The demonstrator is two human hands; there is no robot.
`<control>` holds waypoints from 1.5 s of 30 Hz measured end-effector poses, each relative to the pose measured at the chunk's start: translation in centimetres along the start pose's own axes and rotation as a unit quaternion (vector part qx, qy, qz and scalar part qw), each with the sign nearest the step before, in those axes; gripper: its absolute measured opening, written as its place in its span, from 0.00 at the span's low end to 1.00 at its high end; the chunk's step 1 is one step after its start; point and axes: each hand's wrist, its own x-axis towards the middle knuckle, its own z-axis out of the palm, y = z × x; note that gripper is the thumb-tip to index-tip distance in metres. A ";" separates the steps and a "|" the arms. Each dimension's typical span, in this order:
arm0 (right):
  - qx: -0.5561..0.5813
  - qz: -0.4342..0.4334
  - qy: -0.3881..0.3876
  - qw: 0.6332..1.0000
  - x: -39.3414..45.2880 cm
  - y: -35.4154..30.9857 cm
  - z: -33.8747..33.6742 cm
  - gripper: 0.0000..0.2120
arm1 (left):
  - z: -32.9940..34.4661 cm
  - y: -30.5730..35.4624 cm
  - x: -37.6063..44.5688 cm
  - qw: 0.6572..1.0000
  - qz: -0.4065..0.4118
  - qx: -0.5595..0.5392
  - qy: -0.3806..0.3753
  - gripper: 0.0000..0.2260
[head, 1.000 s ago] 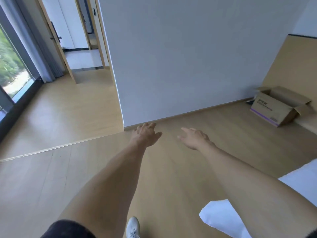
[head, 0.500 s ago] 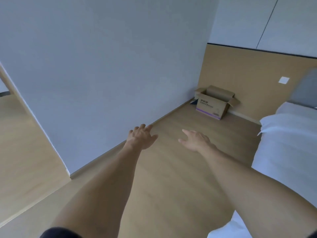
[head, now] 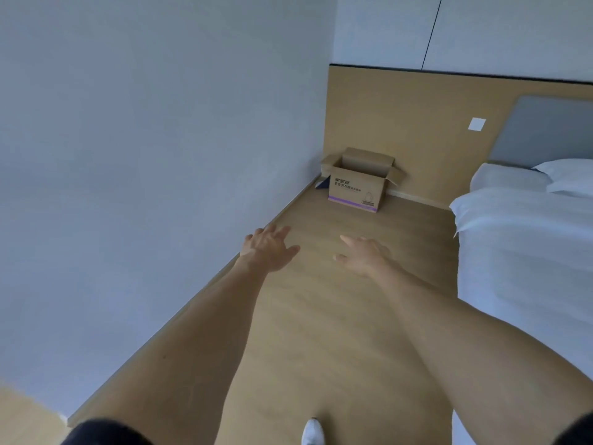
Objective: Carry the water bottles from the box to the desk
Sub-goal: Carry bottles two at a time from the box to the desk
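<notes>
An open cardboard box [head: 356,191] with purple print stands on the wooden floor in the far corner, against the wood wall panel. Its flaps are up and its inside is hidden, so no water bottles show. No desk is in view. My left hand [head: 268,248] and my right hand [head: 362,256] are stretched out in front of me over the floor, well short of the box. Both have relaxed, spread fingers and hold nothing.
A grey wall [head: 144,171] runs along the left. A bed [head: 526,239] with white sheets and pillows fills the right side, leaving a floor aisle [head: 337,316] between wall and bed that leads to the box. A dark object [head: 322,184] lies beside the box.
My view has swung right, from the doorway and window to the aisle. The box now sits nearly straight ahead and closer. Both hands stay outstretched and hold nothing.
</notes>
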 end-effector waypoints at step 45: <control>0.083 0.206 0.023 0.975 73.0 10.4 -17.8 0.29 | -4.0 5.9 87.4 0.976 0.191 -0.099 -0.027 0.20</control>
